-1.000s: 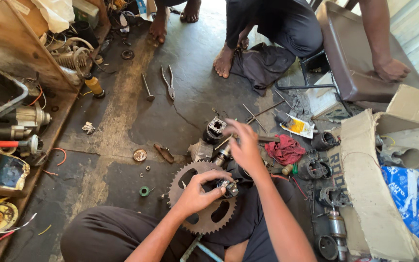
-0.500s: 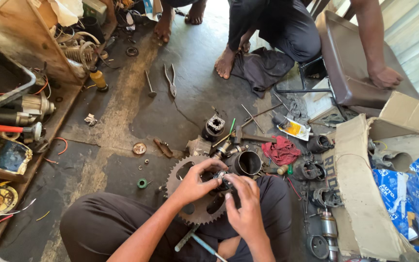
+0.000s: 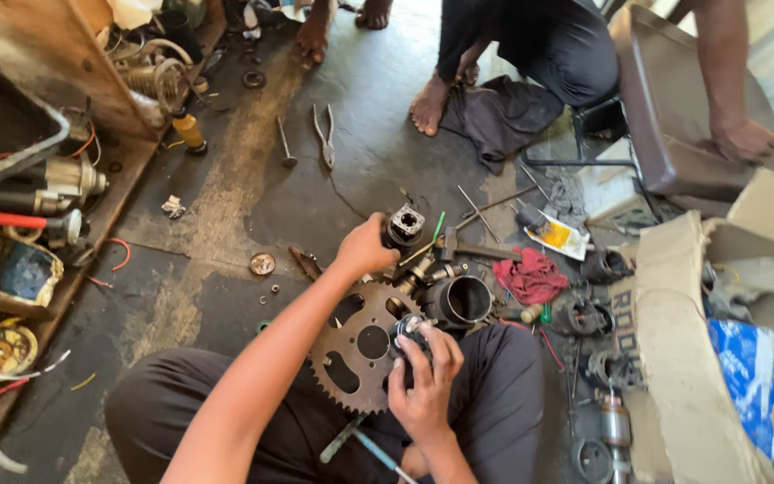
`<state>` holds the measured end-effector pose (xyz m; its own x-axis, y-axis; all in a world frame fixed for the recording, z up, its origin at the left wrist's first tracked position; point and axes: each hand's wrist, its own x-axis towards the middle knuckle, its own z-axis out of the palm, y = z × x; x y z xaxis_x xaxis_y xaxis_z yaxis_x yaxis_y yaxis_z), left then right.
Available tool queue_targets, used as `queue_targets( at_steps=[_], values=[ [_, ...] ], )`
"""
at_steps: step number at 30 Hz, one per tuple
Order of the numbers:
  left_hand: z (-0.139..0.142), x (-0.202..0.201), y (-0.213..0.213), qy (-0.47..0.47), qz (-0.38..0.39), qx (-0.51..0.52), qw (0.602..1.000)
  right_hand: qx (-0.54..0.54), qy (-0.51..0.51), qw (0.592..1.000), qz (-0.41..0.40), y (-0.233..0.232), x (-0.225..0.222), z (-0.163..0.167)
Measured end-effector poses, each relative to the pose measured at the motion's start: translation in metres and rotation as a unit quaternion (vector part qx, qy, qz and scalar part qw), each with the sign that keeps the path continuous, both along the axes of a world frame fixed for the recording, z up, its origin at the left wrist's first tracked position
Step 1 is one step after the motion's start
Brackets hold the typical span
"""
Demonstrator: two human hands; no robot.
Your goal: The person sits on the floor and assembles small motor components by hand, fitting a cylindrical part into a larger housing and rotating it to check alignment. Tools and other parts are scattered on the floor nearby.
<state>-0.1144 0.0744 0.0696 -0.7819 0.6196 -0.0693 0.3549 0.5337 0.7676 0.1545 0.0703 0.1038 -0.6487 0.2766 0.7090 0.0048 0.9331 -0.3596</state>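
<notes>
I sit on the floor with a rusty toothed sprocket lying on my lap. My right hand holds a small round metal part at the sprocket's right edge. My left hand reaches forward, and its fingers close on a small dark cylindrical motor part on the floor. A short dark metal tube lies just right of the sprocket.
Pliers, a red rag, a yellow packet and several loose metal parts lie on the floor. A wooden shelf with motors and wires stands at left, torn cardboard at right. Another person squats ahead.
My right hand came back from the parts on the floor to the small part at the sprocket. My left hand then left the sprocket and reached forward to the dark cylindrical part.
</notes>
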Motion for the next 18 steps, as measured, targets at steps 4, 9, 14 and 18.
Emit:
queue_targets(
  at_steps=[4, 9, 14, 18],
  values=[
    [-0.030, -0.042, 0.038, 0.032, -0.079, -0.048, 0.995, 0.043, 0.042, 0.998, -0.016, 0.004, -0.010, -0.015],
    [-0.048, -0.049, 0.054, 0.056, -0.108, 0.030, 0.992, 0.048, 0.030, 0.998, -0.036, 0.005, -0.011, -0.033],
    [-0.030, -0.047, 0.044, 0.082, -0.090, 0.042, 0.992, 0.028, 0.013, 0.999, -0.015, 0.005, -0.009, -0.035],
    [0.015, -0.039, 0.023, 0.087, -0.029, 0.152, 0.984, 0.022, -0.008, 1.000, -0.002, 0.005, -0.006, -0.025]
  ],
)
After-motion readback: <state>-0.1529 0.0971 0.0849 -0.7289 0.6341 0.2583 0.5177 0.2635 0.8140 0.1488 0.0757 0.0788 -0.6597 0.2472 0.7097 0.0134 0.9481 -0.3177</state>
